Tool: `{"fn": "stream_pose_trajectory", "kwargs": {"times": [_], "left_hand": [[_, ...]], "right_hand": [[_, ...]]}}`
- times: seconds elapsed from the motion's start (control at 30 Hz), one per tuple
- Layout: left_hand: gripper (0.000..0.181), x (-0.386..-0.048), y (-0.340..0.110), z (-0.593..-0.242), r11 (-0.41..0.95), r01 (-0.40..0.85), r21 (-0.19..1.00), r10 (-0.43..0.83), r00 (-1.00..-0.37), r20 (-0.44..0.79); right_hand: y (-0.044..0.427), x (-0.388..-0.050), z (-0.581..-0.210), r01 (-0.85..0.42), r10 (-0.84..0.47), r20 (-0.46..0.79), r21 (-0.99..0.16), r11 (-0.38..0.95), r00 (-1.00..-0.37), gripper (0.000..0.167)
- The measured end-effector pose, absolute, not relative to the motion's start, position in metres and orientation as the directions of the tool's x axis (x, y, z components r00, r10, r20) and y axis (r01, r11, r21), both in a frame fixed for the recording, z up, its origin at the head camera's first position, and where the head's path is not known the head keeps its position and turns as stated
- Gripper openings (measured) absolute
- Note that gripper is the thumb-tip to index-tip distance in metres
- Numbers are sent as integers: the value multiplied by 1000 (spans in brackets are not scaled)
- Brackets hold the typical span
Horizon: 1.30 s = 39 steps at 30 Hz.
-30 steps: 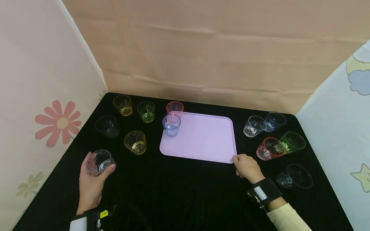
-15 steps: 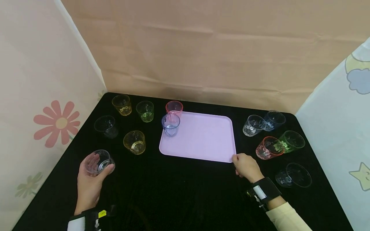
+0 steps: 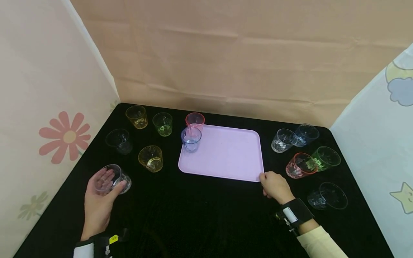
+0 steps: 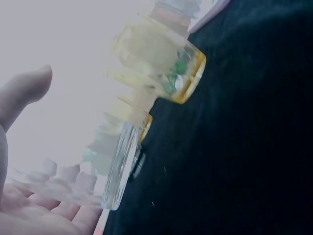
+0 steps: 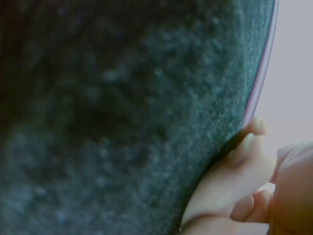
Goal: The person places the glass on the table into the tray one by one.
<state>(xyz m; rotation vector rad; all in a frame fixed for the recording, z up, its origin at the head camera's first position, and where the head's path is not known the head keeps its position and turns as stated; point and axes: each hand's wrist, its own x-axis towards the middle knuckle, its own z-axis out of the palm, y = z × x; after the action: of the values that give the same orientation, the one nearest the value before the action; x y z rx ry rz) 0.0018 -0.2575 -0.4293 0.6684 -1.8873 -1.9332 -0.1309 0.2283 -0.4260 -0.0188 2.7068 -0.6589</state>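
A clear glass (image 3: 124, 182) stands on the black table at the front left. Around it lies my left hand (image 3: 100, 200), fingers fairly straight behind the glass and visible through it. In the left wrist view the thumb (image 4: 29, 90) looks apart from the glass (image 4: 120, 169), though glare hides much of its wall. My right hand (image 3: 275, 186) pinches the near right corner of the pink tray (image 3: 230, 157). The right wrist view shows its curled fingers (image 5: 234, 181) at the tray's edge. On the tray's left side are a blue glass (image 3: 191, 145) and, just behind, a red glass (image 3: 195, 118).
On the left stand two yellow glasses, one nearer (image 3: 151, 163), a green glass (image 3: 163, 129) and another clear glass (image 3: 124, 145). Several glasses stand on the right, including a red glass (image 3: 297, 170) and a clear glass (image 3: 317, 200). Paper walls enclose the table.
The clear glass has gone from tilted in my left hand to upright on the table. The left hand has shifted slightly left, its fingers loosened. The right hand and the tray stay put.
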Motion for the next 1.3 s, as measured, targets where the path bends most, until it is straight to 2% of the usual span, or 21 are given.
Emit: {"fn": "stream_pose_trajectory", "kwargs": {"times": [0.27, 0.47, 0.67, 0.9, 1.3], "left_hand": [[70, 4, -242, -417, 39, 80, 996, -432, -897, 89], [71, 2, -226, -405, 67, 157, 985, -326, -930, 171], [74, -8, -202, -394, 153, 137, 979, -260, -950, 174], [76, -31, -161, -397, 164, 133, 977, -160, -974, 159], [77, -69, -114, -414, 143, 15, 990, -173, -984, 40]], "right_hand": [[229, -130, -428, 77, -96, -348, -452, 889, -933, 37], [230, -130, -427, 77, -94, -346, -450, 889, -933, 38], [229, -131, -427, 71, -96, -337, -452, 889, -936, 37], [227, -132, -427, 69, -93, -326, -455, 888, -941, 38], [227, -131, -425, 63, -97, -324, -449, 892, -941, 38]]}}
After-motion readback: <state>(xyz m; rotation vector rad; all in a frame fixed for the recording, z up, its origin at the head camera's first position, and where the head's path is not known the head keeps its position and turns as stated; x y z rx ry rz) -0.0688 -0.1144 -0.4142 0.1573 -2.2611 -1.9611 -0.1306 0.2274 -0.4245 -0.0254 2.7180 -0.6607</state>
